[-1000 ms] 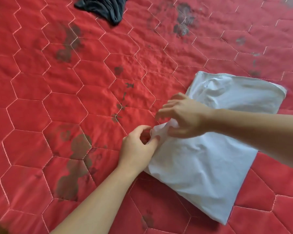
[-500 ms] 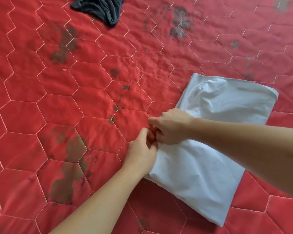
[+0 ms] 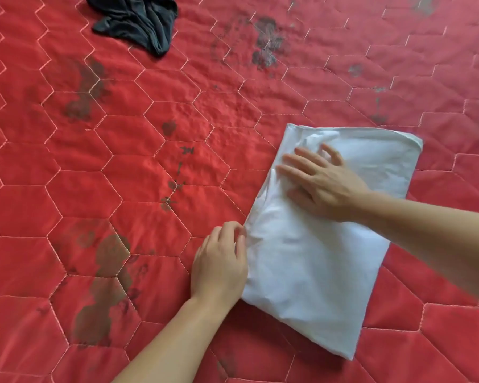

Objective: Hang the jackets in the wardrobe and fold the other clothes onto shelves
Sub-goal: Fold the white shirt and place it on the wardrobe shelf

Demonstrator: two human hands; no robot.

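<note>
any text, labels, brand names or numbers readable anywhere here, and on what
None can be read.
White folded garment: plain, no label or print showing.
Dark garment: no tag or print visible.
Red quilt: only hexagon stitching and dark worn printed patches; a small dark mark near the middle looks like part of the pattern, too blurred to read as text.

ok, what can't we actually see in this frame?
- Dark garment, head view: top cut off by the frame edge, type unclear.
- White folded garment: type unclear; folds hide it.
- Left hand fingertips: hidden at the cloth's edge.
- Wardrobe, shelves: out of view.
</note>
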